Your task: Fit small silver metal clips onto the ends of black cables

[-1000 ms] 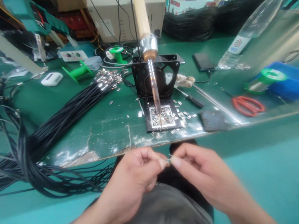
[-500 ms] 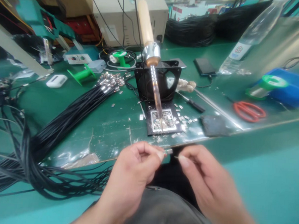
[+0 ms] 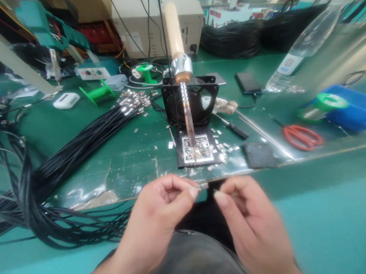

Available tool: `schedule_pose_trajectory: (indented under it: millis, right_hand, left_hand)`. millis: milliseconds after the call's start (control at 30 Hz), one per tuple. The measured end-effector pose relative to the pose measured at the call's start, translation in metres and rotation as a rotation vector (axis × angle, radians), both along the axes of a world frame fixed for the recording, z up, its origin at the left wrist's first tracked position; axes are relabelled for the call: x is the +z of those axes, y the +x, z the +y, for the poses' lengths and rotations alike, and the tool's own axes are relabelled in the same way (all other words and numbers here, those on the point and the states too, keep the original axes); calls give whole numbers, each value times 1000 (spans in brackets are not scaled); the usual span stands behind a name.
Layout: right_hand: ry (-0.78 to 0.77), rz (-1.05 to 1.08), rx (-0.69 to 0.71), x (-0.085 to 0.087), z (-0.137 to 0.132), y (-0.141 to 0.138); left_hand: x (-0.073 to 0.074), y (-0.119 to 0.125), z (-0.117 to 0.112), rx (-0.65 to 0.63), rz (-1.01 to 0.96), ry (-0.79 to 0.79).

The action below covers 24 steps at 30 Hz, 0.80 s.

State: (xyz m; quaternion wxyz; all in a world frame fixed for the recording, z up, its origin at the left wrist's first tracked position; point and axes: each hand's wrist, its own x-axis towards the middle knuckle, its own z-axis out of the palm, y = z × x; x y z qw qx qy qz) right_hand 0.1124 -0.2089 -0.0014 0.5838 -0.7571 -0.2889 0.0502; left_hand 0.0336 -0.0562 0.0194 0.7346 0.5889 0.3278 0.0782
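My left hand (image 3: 161, 208) is closed in a pinch on a small metal terminal (image 3: 204, 186) at the table's front edge. My right hand (image 3: 249, 220) is closed in a pinch just to its right, on something thin that I cannot make out. Both hands hover above my lap. Straight ahead a soldering iron (image 3: 182, 74) with a wooden handle leans down, its tip over a small black pad (image 3: 197, 150) strewn with metal terminals. A black fan frame (image 3: 190, 99) stands behind the pad.
A thick bundle of black cables (image 3: 79, 148) with metal ends runs across the left of the green table (image 3: 133, 159). Red scissors (image 3: 302, 135), a blue tray (image 3: 351, 108), a black sponge (image 3: 259, 149), a screwdriver (image 3: 236, 130), green spools (image 3: 98, 92), a phone (image 3: 247, 81) and a plastic bottle (image 3: 305, 41) lie around.
My hands have come apart a little: the right hand's pinch has drawn away from the left hand's terminal. The view has shifted slightly.
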Motion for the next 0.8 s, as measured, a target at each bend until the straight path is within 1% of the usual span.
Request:
schedule_pose_trajectory:
  millis: [67,133,267,367,433,600,700,800]
  right_hand:
    - [-2,21,33,-2,-4,-1]
    - [-24,-1,63,-1,-6,0]
    - [-44,-92,91,8,-7,4]
    - [-71,-162,118,12,-7,5]
    - [-77,-188,123,11,-8,4]
    - [-110,-136,126,4,-11,4]
    - [-167,-110,186,6,-14,8]
    - [-199,-93,221,12,-16,12]
  left_hand:
    - [-1,-4,0,-29,-17,45]
    - [-3,-7,0,-47,-49,69]
    - [-5,-9,-3,-48,-105,80]
    - [-3,-7,-4,-52,-107,100]
    - [-1,-7,-5,-55,-104,122]
    - [5,-8,-5,-84,-95,253]
    - [5,-11,-4,-109,-84,335]
    - [3,-13,-4,-144,-96,377]
